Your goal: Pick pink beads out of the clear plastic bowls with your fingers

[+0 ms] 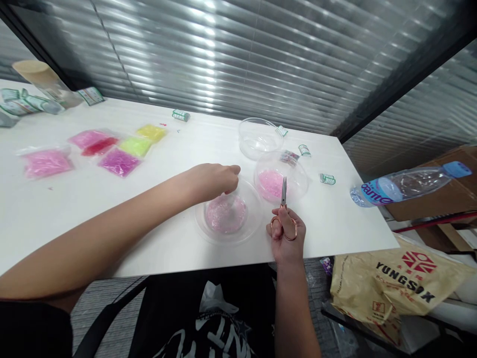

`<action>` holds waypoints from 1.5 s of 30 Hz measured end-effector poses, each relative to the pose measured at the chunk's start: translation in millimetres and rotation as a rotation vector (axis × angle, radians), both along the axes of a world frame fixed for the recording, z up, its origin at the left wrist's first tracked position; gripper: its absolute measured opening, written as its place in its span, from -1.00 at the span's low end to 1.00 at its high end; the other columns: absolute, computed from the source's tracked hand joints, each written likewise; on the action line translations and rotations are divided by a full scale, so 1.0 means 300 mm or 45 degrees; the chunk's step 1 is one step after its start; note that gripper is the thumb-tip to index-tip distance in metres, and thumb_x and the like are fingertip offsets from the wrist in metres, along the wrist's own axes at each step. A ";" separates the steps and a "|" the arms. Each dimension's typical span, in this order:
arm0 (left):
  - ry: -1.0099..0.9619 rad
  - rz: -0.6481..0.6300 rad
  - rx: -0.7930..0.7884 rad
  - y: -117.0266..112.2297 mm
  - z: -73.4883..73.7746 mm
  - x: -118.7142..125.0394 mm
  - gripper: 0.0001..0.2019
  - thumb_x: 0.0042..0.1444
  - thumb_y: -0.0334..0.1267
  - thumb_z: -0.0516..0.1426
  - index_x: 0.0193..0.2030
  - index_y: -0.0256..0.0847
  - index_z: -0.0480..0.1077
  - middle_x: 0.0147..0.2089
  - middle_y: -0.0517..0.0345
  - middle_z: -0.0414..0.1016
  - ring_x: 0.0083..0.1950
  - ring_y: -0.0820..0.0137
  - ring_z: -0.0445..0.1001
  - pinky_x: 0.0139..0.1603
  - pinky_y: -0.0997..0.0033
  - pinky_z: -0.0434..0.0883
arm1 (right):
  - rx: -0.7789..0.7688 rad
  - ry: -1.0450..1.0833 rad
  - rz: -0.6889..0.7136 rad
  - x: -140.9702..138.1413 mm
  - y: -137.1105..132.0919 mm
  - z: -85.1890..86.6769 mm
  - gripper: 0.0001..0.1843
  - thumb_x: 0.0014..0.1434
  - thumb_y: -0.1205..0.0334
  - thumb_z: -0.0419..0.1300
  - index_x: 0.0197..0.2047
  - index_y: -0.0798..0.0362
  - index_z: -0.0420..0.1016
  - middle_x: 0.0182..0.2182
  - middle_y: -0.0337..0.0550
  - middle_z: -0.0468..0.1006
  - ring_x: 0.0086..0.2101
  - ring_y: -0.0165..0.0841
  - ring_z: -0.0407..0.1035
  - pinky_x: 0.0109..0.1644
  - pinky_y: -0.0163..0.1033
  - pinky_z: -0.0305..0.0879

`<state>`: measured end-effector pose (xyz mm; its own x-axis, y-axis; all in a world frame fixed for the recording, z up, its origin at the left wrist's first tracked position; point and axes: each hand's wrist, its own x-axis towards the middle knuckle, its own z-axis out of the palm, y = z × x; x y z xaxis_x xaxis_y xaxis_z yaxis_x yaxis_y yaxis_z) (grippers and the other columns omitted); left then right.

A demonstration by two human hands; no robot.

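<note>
My right hand point(287, 231) holds small rose-gold scissors point(284, 194) by their looped handles, blades pointing up and away from me and looking closed. My left hand point(219, 179) is closed, its fingers curled over the far left rim of a clear round bowl point(253, 221). What it grips, if anything, I cannot make out. Pale pink bits point(226, 214) lie in that bowl. Beyond the scissors, a second clear bowl point(301, 181) contains brighter pink bits point(271, 184) and a small packet point(289, 157).
Filled bags, pink point(48, 162), purple point(119, 161), green point(136, 146) and yellow point(151, 132), lie left. Behind stands another clear bowl point(257, 144). A water bottle point(410, 185) shows at the right edge. Green-and-white packets point(327, 179) are scattered about, and a blinds-covered glass wall point(223, 59) borders the table.
</note>
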<state>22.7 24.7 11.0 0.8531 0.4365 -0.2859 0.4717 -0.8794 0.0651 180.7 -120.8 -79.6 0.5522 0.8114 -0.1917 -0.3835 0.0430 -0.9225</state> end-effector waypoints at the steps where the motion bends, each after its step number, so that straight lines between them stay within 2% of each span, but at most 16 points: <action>1: -0.011 -0.011 0.007 0.000 -0.003 -0.001 -0.76 -0.12 -0.61 -0.01 -0.44 -0.28 0.42 -0.16 0.07 0.43 -0.58 0.62 0.17 -0.58 0.48 -0.02 | -0.001 -0.005 0.000 0.000 0.000 0.000 -0.59 -0.11 -0.08 0.40 -0.53 0.08 0.41 -0.84 -0.49 0.11 -0.77 -0.60 -0.09 -0.66 -0.37 -0.17; 5: -0.034 -0.057 0.044 0.007 -0.020 -0.007 -0.72 -0.11 -0.64 -0.02 -0.41 -0.27 0.43 -0.14 0.08 0.43 -0.57 0.62 0.17 -0.57 0.48 -0.01 | 0.004 -0.009 0.003 -0.001 0.001 -0.004 -0.60 -0.11 -0.06 0.40 -0.54 0.07 0.40 -0.84 -0.49 0.11 -0.77 -0.59 -0.09 -0.67 -0.38 -0.16; 9: -0.112 -0.090 -0.029 0.031 -0.027 -0.020 -0.70 -0.02 -0.57 0.02 -0.29 -0.16 0.49 0.06 0.12 0.38 -0.41 0.53 0.35 -0.48 0.49 0.14 | 0.025 -0.027 0.056 0.001 -0.012 -0.014 -0.66 -0.07 0.01 0.40 -0.53 0.06 0.42 -0.83 -0.47 0.14 -0.77 -0.60 -0.08 -0.68 -0.39 -0.15; 13: -0.284 -0.124 -0.191 0.052 -0.002 -0.038 -0.76 0.08 -0.45 0.08 -0.19 -0.10 0.49 0.19 0.16 0.29 -0.11 0.41 0.43 -0.19 0.46 0.29 | 0.066 -0.139 0.267 0.008 -0.044 -0.025 -0.69 -0.15 0.04 0.43 -0.49 0.08 0.48 -0.75 -0.40 0.26 -0.75 -0.59 -0.03 -0.72 -0.41 -0.16; 17: -0.515 -0.184 -0.360 0.047 0.040 -0.048 -0.84 0.14 -0.35 0.11 -0.16 -0.13 0.47 0.21 0.13 0.28 0.15 0.31 0.32 0.06 0.41 0.27 | 0.057 -0.278 0.515 0.015 -0.067 -0.027 -0.71 -0.22 0.12 0.45 -0.49 0.07 0.49 -0.75 -0.42 0.20 -0.73 -0.57 -0.03 -0.70 -0.41 -0.17; 22: -0.672 -0.246 -0.491 0.020 0.072 -0.040 -0.86 0.15 -0.37 0.13 -0.16 -0.15 0.45 0.19 0.09 0.29 0.16 0.33 0.32 0.10 0.42 0.26 | 0.083 -0.299 0.591 0.011 -0.065 -0.016 -0.74 -0.23 0.18 0.45 -0.50 0.06 0.48 -0.76 -0.46 0.15 -0.72 -0.59 -0.10 -0.65 -0.39 -0.18; 26: -0.744 -0.283 -0.531 0.008 0.063 -0.028 -0.85 0.13 -0.39 0.14 -0.16 -0.14 0.45 0.17 0.10 0.31 0.19 0.29 0.30 0.14 0.37 0.26 | 0.083 -0.303 0.595 0.009 -0.063 -0.010 -0.71 -0.27 0.17 0.46 -0.52 0.06 0.46 -0.77 -0.46 0.14 -0.72 -0.60 -0.13 -0.65 -0.39 -0.19; 34: -0.685 -0.356 -0.547 -0.015 0.025 -0.008 -0.87 0.16 -0.36 0.16 -0.14 -0.14 0.44 0.18 0.05 0.29 0.24 0.27 0.24 0.16 0.33 0.27 | 0.092 -0.347 0.601 0.011 -0.067 -0.007 -0.71 -0.28 0.16 0.46 -0.52 0.06 0.46 -0.77 -0.46 0.12 -0.71 -0.59 -0.13 -0.64 -0.38 -0.19; 45: -0.642 -0.356 -0.518 -0.032 0.026 0.000 -0.89 0.17 -0.35 0.16 -0.17 -0.12 0.46 0.19 0.06 0.29 0.26 0.23 0.22 0.21 0.21 0.18 | 0.114 -0.357 0.598 0.010 -0.065 -0.012 -0.73 -0.28 0.20 0.46 -0.52 0.07 0.47 -0.77 -0.46 0.15 -0.71 -0.59 -0.10 -0.65 -0.40 -0.15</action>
<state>22.7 14.9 18.9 0.9891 0.1238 0.0800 0.0572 -0.8226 0.5657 183.6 -140.4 -83.2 0.1474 0.9890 -0.0084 -0.1209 0.0096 -0.9926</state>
